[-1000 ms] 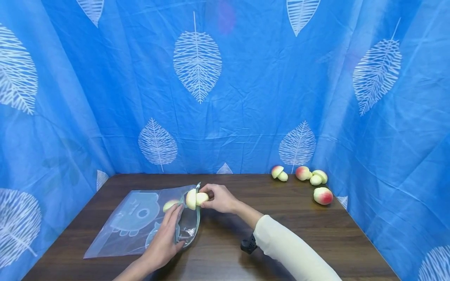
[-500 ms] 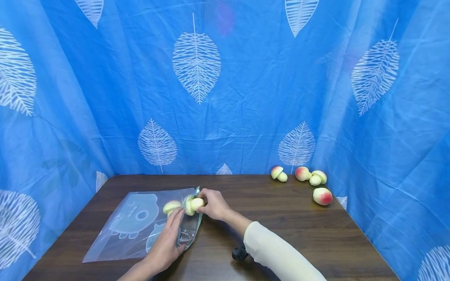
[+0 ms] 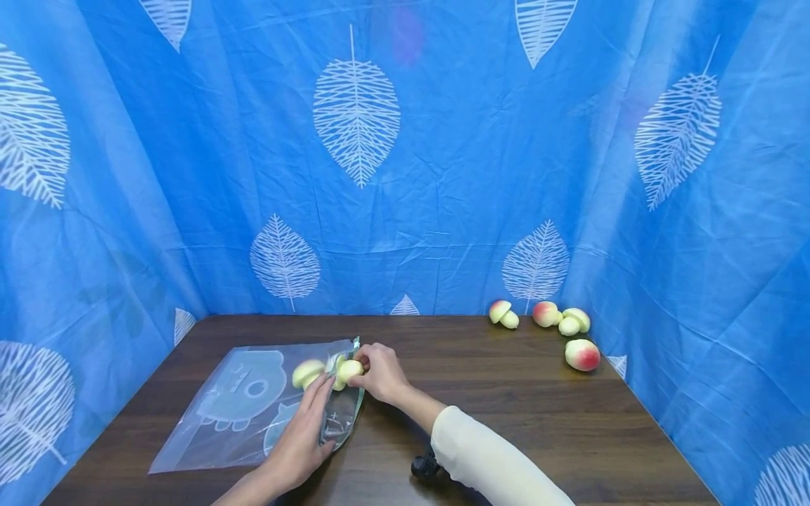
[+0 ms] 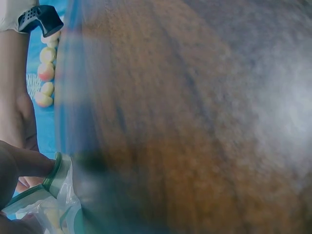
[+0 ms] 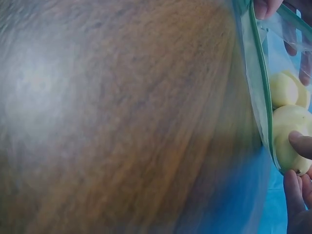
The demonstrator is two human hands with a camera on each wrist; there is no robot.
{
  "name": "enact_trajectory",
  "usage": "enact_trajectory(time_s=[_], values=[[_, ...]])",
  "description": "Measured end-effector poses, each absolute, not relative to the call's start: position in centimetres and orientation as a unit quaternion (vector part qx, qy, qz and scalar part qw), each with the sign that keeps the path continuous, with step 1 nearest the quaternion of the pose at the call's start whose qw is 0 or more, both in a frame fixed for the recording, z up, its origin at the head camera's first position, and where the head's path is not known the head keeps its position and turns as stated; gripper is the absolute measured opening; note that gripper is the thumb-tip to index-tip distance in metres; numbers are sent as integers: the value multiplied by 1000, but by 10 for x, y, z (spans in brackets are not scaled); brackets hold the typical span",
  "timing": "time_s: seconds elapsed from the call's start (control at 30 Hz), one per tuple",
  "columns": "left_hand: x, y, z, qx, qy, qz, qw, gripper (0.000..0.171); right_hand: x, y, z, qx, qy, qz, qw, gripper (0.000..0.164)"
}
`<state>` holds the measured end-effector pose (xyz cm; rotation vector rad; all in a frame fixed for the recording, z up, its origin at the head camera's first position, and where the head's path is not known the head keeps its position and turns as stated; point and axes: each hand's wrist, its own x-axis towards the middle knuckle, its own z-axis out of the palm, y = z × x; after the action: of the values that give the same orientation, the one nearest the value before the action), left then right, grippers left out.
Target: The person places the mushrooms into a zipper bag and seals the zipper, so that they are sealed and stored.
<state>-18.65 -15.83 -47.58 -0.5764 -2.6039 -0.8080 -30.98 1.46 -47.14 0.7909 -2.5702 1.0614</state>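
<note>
Pinching a smooth, pale mushroom (image 3: 350, 370) by its bulbous stem, the right hand (image 3: 382, 376) holds it crosswise, cap leftward, in the mouth of a clear plastic bag (image 3: 243, 393). The left hand (image 3: 300, 439) grips the bag, partly hiding the cap. A second mushroom (image 3: 306, 372) lies inside; four others (image 3: 581, 355) sit far right on the wood-grain worktop (image 3: 569, 422).

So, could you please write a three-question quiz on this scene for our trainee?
1. Which hand holds the pale-yellow, mushroom-shaped piece at the mouth of the translucent, green-edged plastic bag?
2. True or false: another piece lies inside the bag.
3. How many pieces lie at the far right of the dark wooden table?

Key: 1. the right hand; 2. true; 3. four.
</note>
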Motion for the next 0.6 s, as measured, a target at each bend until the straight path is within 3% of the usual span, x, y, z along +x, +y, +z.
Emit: enact_trajectory(time_s=[0.33, 0.6], values=[[-187, -158, -476, -212, -918, -279, 186, 110, -310, 11, -475, 269, -869, 382, 159, 35], [-186, -158, -476, -220, -915, -276, 197, 110, -309, 8, -474, 234, -876, 401, 131, 31]])
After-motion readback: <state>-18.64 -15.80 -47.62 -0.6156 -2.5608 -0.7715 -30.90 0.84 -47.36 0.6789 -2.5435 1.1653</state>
